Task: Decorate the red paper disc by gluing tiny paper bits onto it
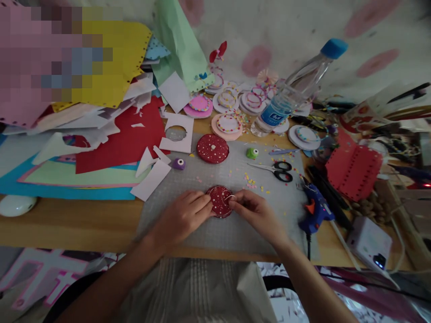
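A red dotted paper disc (220,200) lies on the grey cutting mat (235,175) near the front edge of the wooden table. My left hand (183,215) pinches the disc's left edge with closed fingers. My right hand (254,211) is closed at the disc's right edge, its fingertips on a thin white thread or wire loop (230,197) there. A second red dotted disc (212,148) with a white centre lies farther back on the mat.
Black-handled scissors (278,170), a green punch (252,153) and a purple punch (178,163) lie on the mat. A blue glue gun (314,211) sits at right. A water bottle (292,89) lies behind. Stacked coloured paper (101,134) fills the left; decorated discs (229,123) lie at back.
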The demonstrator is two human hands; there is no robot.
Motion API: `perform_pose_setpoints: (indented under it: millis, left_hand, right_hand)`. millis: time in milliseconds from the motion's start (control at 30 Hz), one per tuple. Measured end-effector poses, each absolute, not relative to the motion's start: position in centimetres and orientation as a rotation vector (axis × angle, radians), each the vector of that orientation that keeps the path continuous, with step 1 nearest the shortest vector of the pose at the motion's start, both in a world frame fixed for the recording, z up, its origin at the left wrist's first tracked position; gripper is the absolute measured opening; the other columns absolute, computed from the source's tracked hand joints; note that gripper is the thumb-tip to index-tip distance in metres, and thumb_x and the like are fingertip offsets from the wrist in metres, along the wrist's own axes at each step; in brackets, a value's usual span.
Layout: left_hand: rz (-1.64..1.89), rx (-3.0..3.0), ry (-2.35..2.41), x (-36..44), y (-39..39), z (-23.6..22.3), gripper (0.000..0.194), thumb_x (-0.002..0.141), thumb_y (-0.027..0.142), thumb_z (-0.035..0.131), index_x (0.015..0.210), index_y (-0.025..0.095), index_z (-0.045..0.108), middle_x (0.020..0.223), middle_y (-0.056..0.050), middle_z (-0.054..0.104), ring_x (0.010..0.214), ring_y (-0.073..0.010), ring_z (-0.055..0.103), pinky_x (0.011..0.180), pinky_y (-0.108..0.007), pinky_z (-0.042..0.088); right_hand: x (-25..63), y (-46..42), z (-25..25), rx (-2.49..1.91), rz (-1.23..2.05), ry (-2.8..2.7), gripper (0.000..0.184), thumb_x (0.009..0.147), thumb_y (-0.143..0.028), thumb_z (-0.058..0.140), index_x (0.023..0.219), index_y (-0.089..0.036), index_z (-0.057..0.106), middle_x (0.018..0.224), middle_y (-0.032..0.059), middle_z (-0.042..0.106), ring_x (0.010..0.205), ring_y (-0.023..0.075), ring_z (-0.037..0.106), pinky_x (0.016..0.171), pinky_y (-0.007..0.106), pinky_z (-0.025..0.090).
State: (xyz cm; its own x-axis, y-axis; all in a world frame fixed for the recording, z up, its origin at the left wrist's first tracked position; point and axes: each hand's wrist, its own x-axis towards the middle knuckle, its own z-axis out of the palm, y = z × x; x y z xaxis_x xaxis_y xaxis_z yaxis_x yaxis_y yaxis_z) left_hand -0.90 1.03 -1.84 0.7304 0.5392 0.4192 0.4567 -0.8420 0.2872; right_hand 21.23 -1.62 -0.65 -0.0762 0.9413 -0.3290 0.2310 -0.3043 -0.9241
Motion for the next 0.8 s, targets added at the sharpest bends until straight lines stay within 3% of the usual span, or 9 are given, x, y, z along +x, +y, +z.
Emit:
perform_pose_setpoints:
  millis: [200,533,667,800]
  left_hand:
    - [0.779,2.753,0.772,-0.67,1.63,-1.63,0.010,0.093,0.019,0.057,0.097,0.013,0.065,0.098,-0.008,0.070,0.094,-0.0220,0.062,0.085,-0.038,0.051]
    - [0.827,2.815,0.865,-0.47,1.19,-1.52,0.004,0.091,0.018,0.061,0.092,0.015,0.063,0.080,-0.003,0.063,0.077,-0.0175,0.057,0.076,-0.033,0.044]
    - [0.842,2.783,0.837,-0.41,1.21,-1.69,0.008,0.091,0.015,0.060,0.098,0.016,0.062,0.096,-0.005,0.065,0.089,-0.0197,0.059,0.084,-0.035,0.047]
    - [0.794,2.529,0.916,-0.32,2.11,-1.48,0.042,0.089,0.024,0.064,0.127,0.018,0.049,0.128,-0.013,0.055,0.119,-0.0266,0.052,0.101,-0.043,0.045]
  right_hand:
    - [21.18,-1.57,-1.00,-1.560,1.488,-1.200,0.026,0.078,-0.046,0.067,0.084,-0.022,0.063,0.071,-0.0003,0.064,0.066,0.0142,0.058,0.063,0.027,0.046]
    - [21.15,-1.07,-0.91,-1.560,1.587,-1.124,0.027,0.077,-0.045,0.068,0.086,-0.021,0.061,0.069,-0.0006,0.066,0.063,0.0136,0.061,0.056,0.025,0.044]
    - [21.21,-1.02,-0.75,-1.560,1.594,-1.140,0.027,0.078,-0.046,0.067,0.086,-0.021,0.061,0.065,-0.0016,0.063,0.060,0.0129,0.059,0.054,0.024,0.043]
    - [21.41,-1.32,-0.84,-1.534,1.501,-1.257,0.026,0.082,-0.045,0.064,0.091,-0.021,0.061,0.068,-0.0010,0.060,0.062,0.0129,0.055,0.058,0.026,0.044]
